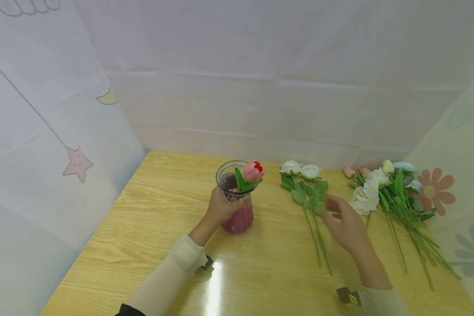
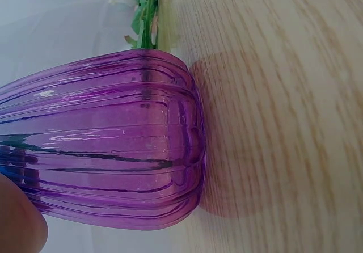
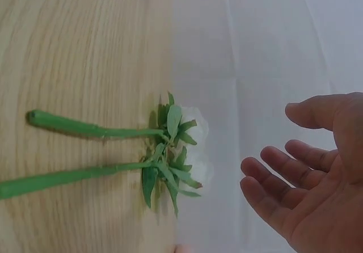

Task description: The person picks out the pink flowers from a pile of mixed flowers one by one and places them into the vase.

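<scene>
My left hand [image 1: 221, 207] grips the purple ribbed glass vase [image 1: 238, 218] just under its rim, thumb across the front. In the left wrist view the base of the vase [image 2: 130, 145] meets the wood surface, and a dark stem shows through the glass. A pink tulip [image 1: 253, 172] with green leaves leans at the right side of the vase's mouth. My right hand [image 1: 345, 224] is over the table beside two white roses [image 1: 300, 169] with long green stems. In the right wrist view its fingers [image 3: 278, 179] are loosely bent and spread from the thumb, holding nothing.
More artificial flowers lie at the right: a white bloom [image 1: 366, 195], peach-coloured buds [image 1: 348, 172], a pale blue bloom [image 1: 404, 166] and a bundle of green stems [image 1: 420, 237]. Printed cloth [image 1: 237, 114] hangs behind and along both sides of the wooden table [image 1: 150, 210].
</scene>
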Demonstrator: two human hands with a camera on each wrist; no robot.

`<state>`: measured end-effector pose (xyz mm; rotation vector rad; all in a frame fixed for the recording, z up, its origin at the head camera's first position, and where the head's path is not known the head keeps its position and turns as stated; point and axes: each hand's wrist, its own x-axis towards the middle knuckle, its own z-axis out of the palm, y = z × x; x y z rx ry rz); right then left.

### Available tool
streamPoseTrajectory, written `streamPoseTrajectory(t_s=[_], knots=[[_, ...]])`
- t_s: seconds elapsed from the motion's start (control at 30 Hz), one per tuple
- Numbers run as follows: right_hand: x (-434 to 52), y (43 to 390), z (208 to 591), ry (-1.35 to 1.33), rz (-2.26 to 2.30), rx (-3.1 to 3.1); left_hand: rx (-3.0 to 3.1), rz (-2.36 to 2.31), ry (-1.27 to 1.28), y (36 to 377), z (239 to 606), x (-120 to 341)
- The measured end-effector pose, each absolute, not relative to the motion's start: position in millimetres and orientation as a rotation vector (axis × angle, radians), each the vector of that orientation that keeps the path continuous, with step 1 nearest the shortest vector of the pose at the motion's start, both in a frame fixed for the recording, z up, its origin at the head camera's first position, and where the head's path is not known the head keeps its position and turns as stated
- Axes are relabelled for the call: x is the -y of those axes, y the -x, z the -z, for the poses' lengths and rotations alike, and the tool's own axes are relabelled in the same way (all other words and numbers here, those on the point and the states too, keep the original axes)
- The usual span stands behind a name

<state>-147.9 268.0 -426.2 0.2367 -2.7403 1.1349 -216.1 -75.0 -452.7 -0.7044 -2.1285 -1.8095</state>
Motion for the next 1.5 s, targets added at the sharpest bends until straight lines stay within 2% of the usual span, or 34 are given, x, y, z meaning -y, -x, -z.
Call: streamPoseTrajectory(t_s=[1.0,1.5], knots=[[-340,132,458,-0.006,-0.984,2.951,2.149,1.829,0.679,216,451,75],[-386,128,460,0.144,-0.860,3.129,2.135,1.797,0.713,218,454,75]])
